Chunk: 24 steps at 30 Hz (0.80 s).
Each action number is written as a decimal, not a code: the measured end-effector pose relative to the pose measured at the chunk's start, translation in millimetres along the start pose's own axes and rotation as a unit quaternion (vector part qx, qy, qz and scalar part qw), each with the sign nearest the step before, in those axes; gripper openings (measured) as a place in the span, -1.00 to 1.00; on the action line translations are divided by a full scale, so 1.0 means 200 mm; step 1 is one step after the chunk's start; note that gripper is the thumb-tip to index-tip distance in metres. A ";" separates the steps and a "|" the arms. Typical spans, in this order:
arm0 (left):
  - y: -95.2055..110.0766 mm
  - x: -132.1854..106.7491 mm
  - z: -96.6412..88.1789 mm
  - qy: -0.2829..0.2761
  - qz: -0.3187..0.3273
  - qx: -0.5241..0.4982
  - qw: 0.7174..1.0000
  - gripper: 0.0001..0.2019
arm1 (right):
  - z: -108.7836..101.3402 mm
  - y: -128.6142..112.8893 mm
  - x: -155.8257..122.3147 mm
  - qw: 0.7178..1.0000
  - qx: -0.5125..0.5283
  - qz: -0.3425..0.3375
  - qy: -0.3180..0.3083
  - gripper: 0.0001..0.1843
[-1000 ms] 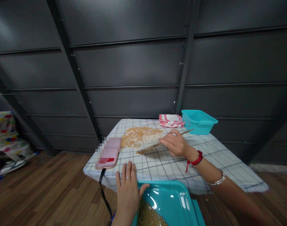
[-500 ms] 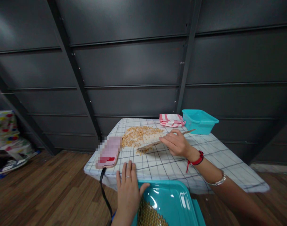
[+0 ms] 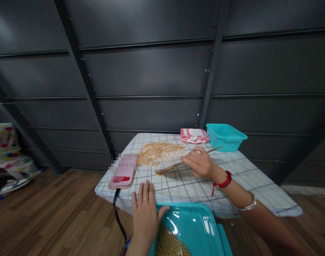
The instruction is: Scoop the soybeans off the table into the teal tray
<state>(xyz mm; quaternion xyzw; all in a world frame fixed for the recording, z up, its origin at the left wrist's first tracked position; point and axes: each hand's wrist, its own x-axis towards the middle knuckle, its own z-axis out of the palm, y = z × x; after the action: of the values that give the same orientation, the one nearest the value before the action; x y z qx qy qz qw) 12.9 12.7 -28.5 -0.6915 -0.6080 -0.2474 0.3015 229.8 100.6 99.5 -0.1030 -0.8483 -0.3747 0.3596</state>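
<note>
My right hand (image 3: pixel 201 164) pinches a long, thin wooden stick (image 3: pixel 175 165) slantwise over the checked cloth. Its left end is at a small bunch of yellow beans (image 3: pixel 161 172). Behind it lies a wide patch of loose yellow beans (image 3: pixel 151 153) with white grains (image 3: pixel 173 155) along the right side. At the table's front edge my left hand (image 3: pixel 145 215) is stretched out, fingers straight, thumb over the rim of a teal tray (image 3: pixel 190 227). Beans (image 3: pixel 169 243) fill the tray's near left part; its lower end is out of frame.
A pink phone (image 3: pixel 123 170), partly pixelated, lies at the table's left with a black strap (image 3: pixel 117 213) hanging down. At the back are a folded pink-striped towel (image 3: pixel 194 136) and a teal basin (image 3: pixel 227 138). Dark panels (image 3: pixel 151 74) rise behind the checked tablecloth (image 3: pixel 247 181).
The stick has turned slightly in my right hand, its left end now against the small bunch of beans. My left hand stays at the tray's rim.
</note>
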 end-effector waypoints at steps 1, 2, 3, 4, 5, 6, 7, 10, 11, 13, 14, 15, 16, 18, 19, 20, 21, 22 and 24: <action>0.00 0.00 0.00 -0.005 -0.002 -0.004 1.000 -0.26 | 0.00 0.00 0.00 1.000 -0.001 -0.002 0.000 -0.63; 0.00 0.00 0.00 -0.008 -0.002 -0.008 1.000 -0.26 | 0.00 -0.01 0.01 1.000 -0.001 -0.005 0.000 -0.64; -0.01 0.00 0.00 -0.010 -0.001 -0.011 1.000 -0.27 | -0.01 -0.01 0.01 1.000 -0.002 -0.009 0.000 -0.65; -0.01 0.00 0.00 -0.010 0.001 -0.013 1.000 -0.27 | -0.01 -0.01 0.01 1.000 -0.002 -0.010 0.000 -0.65; -0.01 0.00 0.00 -0.008 0.002 -0.013 1.000 -0.27 | -0.01 -0.01 0.02 1.000 -0.002 -0.011 0.001 -0.66; -0.01 0.00 0.00 -0.007 0.002 -0.013 1.000 -0.27 | -0.01 -0.02 0.02 1.000 -0.001 -0.011 0.002 -0.66; -0.01 0.00 0.00 -0.006 0.001 -0.011 1.000 -0.27 | -0.01 -0.02 0.02 1.000 0.001 -0.010 0.004 -0.65; -0.01 0.00 0.00 -0.007 -0.005 -0.011 1.000 -0.27 | -0.02 -0.02 0.03 1.000 0.011 -0.011 0.006 -0.64; -0.01 0.00 0.00 -0.006 -0.005 -0.011 1.000 -0.27 | -0.02 -0.03 0.03 1.000 0.014 -0.013 0.006 -0.64; -0.01 0.00 0.00 -0.005 -0.003 -0.013 1.000 -0.26 | -0.03 -0.03 0.04 1.000 0.016 -0.019 0.004 -0.66; -0.01 0.00 0.00 -0.006 -0.002 -0.013 1.000 -0.26 | -0.03 -0.04 0.04 1.000 0.016 -0.022 0.002 -0.67; -0.01 0.00 0.00 -0.007 -0.001 -0.013 1.000 -0.26 | -0.03 -0.04 0.05 1.000 0.015 -0.024 0.002 -0.68; -0.02 0.00 0.00 -0.010 0.000 -0.014 1.000 -0.26 | -0.04 -0.05 0.05 1.000 0.015 -0.025 0.001 -0.69; -0.02 0.00 0.00 -0.015 -0.001 -0.014 1.000 -0.25 | -0.04 -0.06 0.05 1.000 0.016 -0.022 -0.001 -0.70; -0.02 0.00 0.00 -0.015 -0.001 -0.014 1.000 -0.24 | -0.05 -0.06 0.05 1.000 0.017 -0.019 -0.001 -0.69; -0.02 0.00 0.00 -0.014 -0.001 -0.012 1.000 -0.24 | -0.06 -0.06 0.05 1.000 0.018 -0.017 -0.002 -0.69; -0.02 0.00 0.00 -0.014 -0.002 -0.009 1.000 -0.23 | -0.06 -0.07 0.05 1.000 0.018 -0.017 -0.005 -0.69; -0.02 0.00 0.00 -0.016 -0.002 -0.006 1.000 -0.23 | -0.07 -0.07 0.05 1.000 0.019 -0.017 -0.007 -0.68; -0.02 0.00 0.00 -0.023 -0.003 -0.004 1.000 -0.23 | -0.08 -0.07 0.04 1.000 0.021 -0.018 -0.012 -0.67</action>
<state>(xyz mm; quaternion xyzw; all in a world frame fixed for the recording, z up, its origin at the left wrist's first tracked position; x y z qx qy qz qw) 8.1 12.8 -28.9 -0.6962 -0.6160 -0.2353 0.2838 225.4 78.2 104.8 -0.0845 -0.8619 -0.3626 0.3443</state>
